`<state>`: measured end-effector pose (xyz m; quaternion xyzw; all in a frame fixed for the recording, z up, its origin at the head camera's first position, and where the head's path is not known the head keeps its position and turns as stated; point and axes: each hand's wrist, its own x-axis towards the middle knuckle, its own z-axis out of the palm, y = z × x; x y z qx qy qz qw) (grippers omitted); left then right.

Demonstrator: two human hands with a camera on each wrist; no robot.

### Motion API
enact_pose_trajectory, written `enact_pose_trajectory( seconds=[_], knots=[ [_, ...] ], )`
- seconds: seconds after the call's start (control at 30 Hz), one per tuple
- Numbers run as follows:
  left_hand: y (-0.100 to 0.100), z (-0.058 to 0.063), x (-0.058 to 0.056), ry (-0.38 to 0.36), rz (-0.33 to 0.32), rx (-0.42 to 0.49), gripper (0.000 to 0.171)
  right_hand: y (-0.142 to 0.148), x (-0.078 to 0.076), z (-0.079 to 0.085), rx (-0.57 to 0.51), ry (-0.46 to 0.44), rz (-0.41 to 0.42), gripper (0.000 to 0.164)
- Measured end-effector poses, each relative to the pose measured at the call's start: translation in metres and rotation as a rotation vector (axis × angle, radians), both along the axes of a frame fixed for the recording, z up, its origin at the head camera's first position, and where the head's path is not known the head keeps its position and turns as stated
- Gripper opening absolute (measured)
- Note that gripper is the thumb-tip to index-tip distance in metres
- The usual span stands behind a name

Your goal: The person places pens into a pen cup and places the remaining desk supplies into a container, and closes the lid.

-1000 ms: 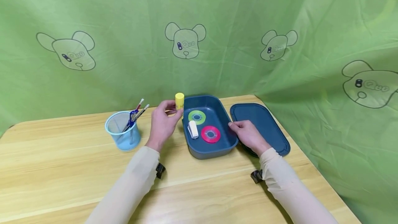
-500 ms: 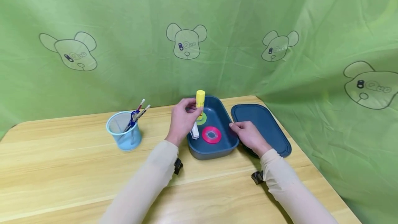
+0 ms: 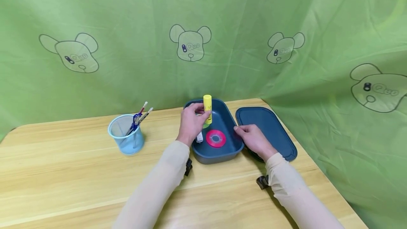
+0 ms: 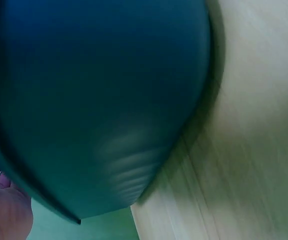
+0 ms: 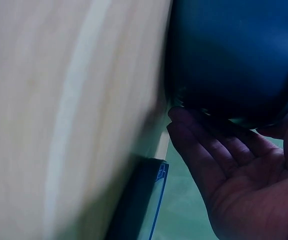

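Upright between the thumb and fingers of my left hand [image 3: 192, 122] is a yellow glue stick [image 3: 207, 106], held over the left part of a dark blue box [image 3: 224, 155]. My right hand [image 3: 253, 139] grips the box's right rim; in the right wrist view its fingers [image 5: 216, 150] lie along the outer wall and the thumb reaches the rim. Inside the box lie a pink-red ring-shaped roll [image 3: 216, 138], a white stapler-like item [image 3: 199, 137] partly behind my left hand, and a green roll [image 3: 206, 125] mostly hidden. The left wrist view mainly shows the box's outer side [image 4: 99, 100].
A dark blue lid [image 3: 270, 126] lies flat on the wooden table [image 3: 79, 179], right of the box. To the left stands a light blue mesh pen cup [image 3: 128, 139] with pencils and a blue-handled item. A green curtain [image 3: 222, 73] hangs behind and at the right.
With the glue stick, my left hand has moved right from the box's left edge to over its inside, then slightly lower. My right hand stays on the rim.
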<state>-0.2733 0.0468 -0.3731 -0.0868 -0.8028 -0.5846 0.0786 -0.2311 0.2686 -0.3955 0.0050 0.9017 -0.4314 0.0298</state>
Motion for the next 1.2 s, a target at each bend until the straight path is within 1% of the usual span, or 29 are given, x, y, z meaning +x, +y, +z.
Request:
enact_pose_trajectory(
  seconds=[0.1, 0.23, 0.47, 0.6, 0.77, 1.03, 1.2],
  knots=[
    [0.003, -0.001, -0.003, 0.007, -0.014, -0.035, 0.030, 0.000, 0.001, 0.000, -0.001, -0.006, -0.002, 0.040],
    [0.007, -0.001, -0.007, 0.032, -0.011, -0.076, 0.028, -0.001, 0.002, 0.000, 0.003, -0.009, -0.004, 0.039],
    [0.010, -0.005, -0.008, 0.009, -0.022, -0.128, 0.033, -0.001, 0.002, 0.001, 0.002, -0.010, -0.008, 0.040],
    [0.012, -0.006, -0.008, 0.012, -0.031, -0.134, 0.033, -0.001, 0.002, 0.001, 0.001, -0.010, -0.006, 0.040],
    [0.013, -0.005, -0.009, 0.014, -0.040, -0.140, 0.032, -0.002, 0.002, 0.002, 0.007, -0.006, -0.004, 0.040],
    [0.014, -0.006, -0.010, -0.013, -0.046, -0.168, 0.036, -0.003, 0.003, 0.003, 0.006, -0.018, -0.007, 0.042],
    [0.014, -0.008, -0.011, 0.013, -0.043, -0.179, 0.042, -0.002, 0.003, 0.003, 0.006, -0.013, -0.008, 0.042]
  ],
)
